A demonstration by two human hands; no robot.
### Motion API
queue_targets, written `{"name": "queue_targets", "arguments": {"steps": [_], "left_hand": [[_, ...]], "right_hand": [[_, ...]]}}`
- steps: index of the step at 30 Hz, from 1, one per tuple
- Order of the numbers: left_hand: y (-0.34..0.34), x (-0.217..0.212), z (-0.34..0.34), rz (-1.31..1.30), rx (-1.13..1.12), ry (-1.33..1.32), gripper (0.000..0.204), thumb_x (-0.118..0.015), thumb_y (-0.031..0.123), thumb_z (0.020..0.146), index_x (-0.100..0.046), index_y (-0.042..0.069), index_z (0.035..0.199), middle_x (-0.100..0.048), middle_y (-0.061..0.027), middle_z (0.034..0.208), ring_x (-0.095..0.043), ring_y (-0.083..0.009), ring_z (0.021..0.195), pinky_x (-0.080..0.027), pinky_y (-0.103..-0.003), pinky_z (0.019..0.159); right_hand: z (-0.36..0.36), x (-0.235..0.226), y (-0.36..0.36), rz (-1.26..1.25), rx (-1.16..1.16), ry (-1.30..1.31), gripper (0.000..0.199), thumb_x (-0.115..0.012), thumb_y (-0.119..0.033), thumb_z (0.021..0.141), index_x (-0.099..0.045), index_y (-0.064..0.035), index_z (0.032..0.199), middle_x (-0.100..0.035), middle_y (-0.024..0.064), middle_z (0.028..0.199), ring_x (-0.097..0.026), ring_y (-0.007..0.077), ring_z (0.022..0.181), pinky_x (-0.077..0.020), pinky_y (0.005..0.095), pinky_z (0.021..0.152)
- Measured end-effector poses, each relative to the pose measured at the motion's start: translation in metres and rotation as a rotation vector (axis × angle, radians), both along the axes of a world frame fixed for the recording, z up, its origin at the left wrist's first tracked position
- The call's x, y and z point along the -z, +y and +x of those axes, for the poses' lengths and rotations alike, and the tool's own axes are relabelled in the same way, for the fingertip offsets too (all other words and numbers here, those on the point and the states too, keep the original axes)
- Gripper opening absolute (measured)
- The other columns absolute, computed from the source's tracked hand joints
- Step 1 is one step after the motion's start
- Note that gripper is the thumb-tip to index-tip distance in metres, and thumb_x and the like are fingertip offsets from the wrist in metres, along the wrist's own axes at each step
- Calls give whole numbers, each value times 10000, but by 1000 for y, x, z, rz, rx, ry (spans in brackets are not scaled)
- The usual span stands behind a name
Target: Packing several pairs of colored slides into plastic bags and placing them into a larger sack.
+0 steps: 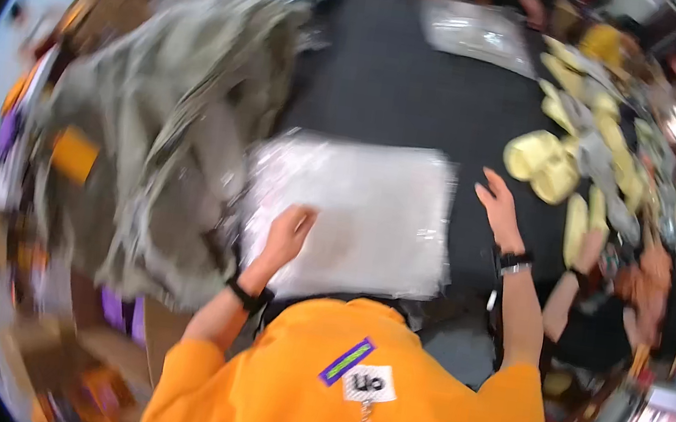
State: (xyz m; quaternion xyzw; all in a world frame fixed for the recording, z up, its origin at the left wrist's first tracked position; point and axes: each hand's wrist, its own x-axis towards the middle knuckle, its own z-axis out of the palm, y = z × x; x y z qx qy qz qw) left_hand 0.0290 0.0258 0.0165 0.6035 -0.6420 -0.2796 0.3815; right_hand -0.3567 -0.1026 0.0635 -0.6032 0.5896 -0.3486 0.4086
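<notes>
Nearest the camera, the person's orange sleeves rise from the lower edge. The left hand (291, 232) rests flat on the near left part of a clear rectangular plastic bag (350, 213) that lies flat on the black surface (398, 82). Its fingers are loosely together and pressed down on the film; nothing is gripped. The right hand (499, 208) sits just beside the bag's right edge, fingers spread apart and empty, palm toward the surface.

Status, as judged from this view:
- The bag is laid out flat and roughly squared to the person. This part appears done.
- Whether the bag holds anything cannot be told (the frame is blurred and the film glares).
- Both hands appear to be smoothing or steadying the bag. No item is in either hand, so any filling or sealing is judged not yet done.

To the left, touching the bag's left edge, lies a large heap of grey-green crumpled fabric (151, 135), with an orange patch (74, 154) on its left side. It appears untouched.

To the right, well apart from the bag, a row of pale yellow moulded pieces (553, 167) runs from near to far. Another person's forearm (570, 280) reaches in there.

At the far edge lies a second clear plastic bag (477, 33).
</notes>
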Motion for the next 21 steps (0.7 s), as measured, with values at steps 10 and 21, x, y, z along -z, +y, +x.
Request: {"name": "queue_targets", "arguments": {"steps": [10, 21], "left_hand": [[27, 8, 103, 60, -721, -360, 427, -616, 145, 756, -482, 81, 1156, -438, -143, 1232, -376, -354, 1150, -306, -460, 934], [3, 29, 101, 191, -518, -737, 701, -590, 77, 689, -330, 212, 1325, -266, -142, 1375, -309, -387, 1211, -313, -616, 908]], "right_hand": [[130, 64, 133, -327, -735, 541, 402, -612, -173, 757, -545, -136, 1152, -439, 117, 1259, -325, 342, 1233, -240, 531, 1005], [127, 83, 138, -253, -819, 668, 439, -668, -226, 723, -544, -177, 1141, -430, 63, 1267, -335, 284, 1229, -241, 540, 995]]}}
